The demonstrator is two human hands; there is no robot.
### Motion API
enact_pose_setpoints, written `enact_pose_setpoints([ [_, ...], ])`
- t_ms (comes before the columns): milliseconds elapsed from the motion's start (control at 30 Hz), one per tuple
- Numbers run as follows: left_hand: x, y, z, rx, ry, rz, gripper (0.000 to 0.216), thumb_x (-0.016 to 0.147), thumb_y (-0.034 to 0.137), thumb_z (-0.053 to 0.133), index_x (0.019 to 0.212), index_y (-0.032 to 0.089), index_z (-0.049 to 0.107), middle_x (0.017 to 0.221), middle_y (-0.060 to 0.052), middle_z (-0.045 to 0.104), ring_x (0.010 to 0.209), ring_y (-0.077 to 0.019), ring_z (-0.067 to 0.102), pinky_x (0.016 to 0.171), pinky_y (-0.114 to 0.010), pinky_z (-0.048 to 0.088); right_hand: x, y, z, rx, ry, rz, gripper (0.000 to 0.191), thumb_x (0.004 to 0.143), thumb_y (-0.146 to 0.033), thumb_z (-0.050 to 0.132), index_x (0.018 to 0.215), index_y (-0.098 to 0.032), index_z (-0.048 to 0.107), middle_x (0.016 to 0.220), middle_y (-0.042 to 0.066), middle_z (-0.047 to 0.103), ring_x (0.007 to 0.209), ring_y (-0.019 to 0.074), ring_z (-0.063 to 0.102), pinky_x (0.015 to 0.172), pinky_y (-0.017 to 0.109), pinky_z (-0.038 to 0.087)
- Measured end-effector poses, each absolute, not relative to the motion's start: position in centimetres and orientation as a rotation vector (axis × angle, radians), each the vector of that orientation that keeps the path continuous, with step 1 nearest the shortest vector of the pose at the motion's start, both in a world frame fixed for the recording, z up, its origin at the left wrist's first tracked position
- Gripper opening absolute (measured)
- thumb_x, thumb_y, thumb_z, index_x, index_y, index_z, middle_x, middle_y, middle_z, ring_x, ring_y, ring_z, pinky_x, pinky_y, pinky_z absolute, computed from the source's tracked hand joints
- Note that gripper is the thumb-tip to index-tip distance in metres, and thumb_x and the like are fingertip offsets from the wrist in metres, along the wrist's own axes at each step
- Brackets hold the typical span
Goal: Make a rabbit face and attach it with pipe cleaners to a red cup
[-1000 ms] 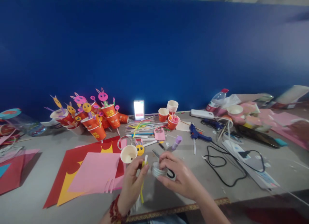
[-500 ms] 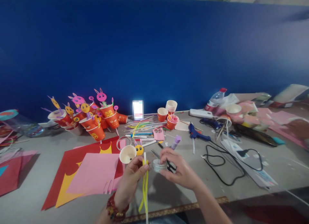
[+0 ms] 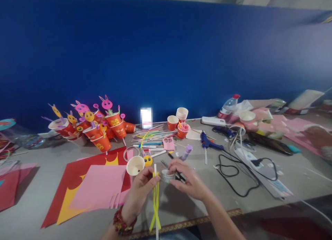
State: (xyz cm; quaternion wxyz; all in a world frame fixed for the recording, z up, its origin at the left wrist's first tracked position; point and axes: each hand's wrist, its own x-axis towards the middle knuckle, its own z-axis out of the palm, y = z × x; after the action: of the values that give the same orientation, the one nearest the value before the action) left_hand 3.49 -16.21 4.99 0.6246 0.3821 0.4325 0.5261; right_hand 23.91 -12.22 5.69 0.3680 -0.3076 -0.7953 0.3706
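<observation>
My left hand [image 3: 140,191] pinches a white straw [image 3: 155,171] together with two yellow paper strips [image 3: 155,207] that hang down toward the table edge. My right hand [image 3: 187,180] is closed on a small roll of clear tape [image 3: 166,175], held right beside the straw's top. Black-handled scissors [image 3: 173,169] lie on the table just behind the right hand. A white paper cup [image 3: 135,165] lies on its side just left of the left hand, with a yellow bunny face [image 3: 148,160] beside it.
Pink, red and yellow paper sheets [image 3: 100,187] lie at left. Several orange cups with bunny toppers [image 3: 103,127] stand behind. A blue glue gun [image 3: 207,143], black cables [image 3: 233,178], a power strip [image 3: 251,157], a bottle [image 3: 228,107] and loose straws [image 3: 151,138] crowd the middle and right.
The left hand turned the straw upright and the yellow strips now hang down in plain view. Both hands stayed together near the table's front; the view shifted slightly.
</observation>
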Motion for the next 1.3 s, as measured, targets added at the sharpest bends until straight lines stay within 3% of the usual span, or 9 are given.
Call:
enact_pose_setpoints([
  [200,3.6,-16.1,4.7,0.733,0.928,1.125,0.028,0.076,0.037,0.08,0.087,0.019,0.062,0.078,0.003,0.059,0.063,-0.0101,0.053,0.058,-0.022,0.049,25.1,-13.4,4.1,-0.996,-1.912,1.039,0.024,0.097,-0.036,0.051,0.113,-0.02,0.06,0.113,0.01,0.063,0.091,0.0191,0.064,0.077,0.029,0.053],
  [367,4.2,-16.0,4.1,0.642,0.916,1.137,0.03,0.078,0.04,0.078,0.092,0.018,0.062,0.081,0.001,0.062,0.066,-0.0118,0.061,0.059,-0.025,0.055,26.9,-15.0,1.9,-1.498,-2.032,0.685,0.016,0.095,-0.036,0.054,0.095,-0.021,0.06,0.088,0.003,0.066,0.074,0.0197,0.066,0.064,0.028,0.05],
  [500,4.8,-16.1,4.3,0.669,0.914,1.154,0.031,0.083,0.042,0.072,0.098,0.019,0.057,0.092,-0.002,0.069,0.072,-0.0161,0.07,0.06,-0.027,0.056,27.1,-16.1,-0.9,-1.723,-2.157,0.364,0.016,0.087,-0.023,0.057,0.102,-0.021,0.059,0.103,0.008,0.067,0.081,0.0244,0.071,0.062,0.03,0.051],
  [733,5.0,-15.9,4.6,0.867,0.955,1.142,0.029,0.088,0.045,0.064,0.095,0.022,0.049,0.108,-0.008,0.072,0.079,-0.0223,0.075,0.063,-0.031,0.056,27.3,-16.4,-1.3,-1.872,-2.171,0.415,0.008,0.084,-0.016,0.054,0.089,-0.02,0.058,0.09,0.008,0.07,0.073,0.0245,0.071,0.057,0.029,0.046],
  [833,4.9,-15.7,4.6,1.01,0.993,1.201,0.026,0.09,0.045,0.062,0.094,0.022,0.049,0.107,-0.008,0.072,0.081,-0.0224,0.074,0.07,-0.033,0.056,28.2,-16.4,-1.0,-1.824,-2.024,0.607,0.001,0.082,-0.022,0.055,0.083,-0.022,0.056,0.077,0.004,0.068,0.069,0.0239,0.069,0.058,0.029,0.046],
  [933,4.6,-15.6,4.5,1.066,0.995,1.208,0.022,0.094,0.043,0.057,0.096,0.022,0.051,0.108,-0.008,0.071,0.085,-0.0221,0.074,0.08,-0.036,0.056,29.0,-16.8,-1.3,-1.62,-1.701,1.192,0.015,0.083,-0.036,0.058,0.079,-0.022,0.052,0.063,-0.002,0.059,0.057,0.0195,0.063,0.053,0.027,0.045],
  [1033,4.3,-15.5,4.3,1.048,0.966,1.204,0.019,0.096,0.04,0.054,0.097,0.022,0.05,0.11,-0.007,0.07,0.086,-0.0213,0.074,0.085,-0.037,0.055,29.3,-18.1,-1.8,-1.281,-1.297,1.705,0.032,0.082,-0.051,0.065,0.088,-0.021,0.055,0.072,-0.001,0.061,0.054,0.0141,0.059,0.053,0.026,0.047],
  [1133,4.1,-15.3,4.1,1.028,0.96,1.201,0.018,0.097,0.04,0.052,0.1,0.022,0.051,0.114,-0.007,0.069,0.088,-0.0213,0.074,0.085,-0.038,0.055,28.5,-19.8,-2.1,-1.084,-1.071,1.89,0.046,0.077,-0.06,0.072,0.089,-0.019,0.057,0.075,-0.001,0.06,0.046,0.0073,0.051,0.05,0.023,0.048],
  [1300,4.0,-15.3,4.2,1.024,0.953,1.197,0.019,0.097,0.04,0.053,0.104,0.022,0.053,0.116,-0.008,0.069,0.091,-0.0218,0.073,0.09,-0.038,0.053,26.1,-21.1,-1.2,-1.052,-1.105,2.033,0.063,0.064,-0.074,0.075,0.078,-0.017,0.051,0.062,-0.003,0.058,0.034,0.0013,0.039,0.035,0.015,0.035],
])
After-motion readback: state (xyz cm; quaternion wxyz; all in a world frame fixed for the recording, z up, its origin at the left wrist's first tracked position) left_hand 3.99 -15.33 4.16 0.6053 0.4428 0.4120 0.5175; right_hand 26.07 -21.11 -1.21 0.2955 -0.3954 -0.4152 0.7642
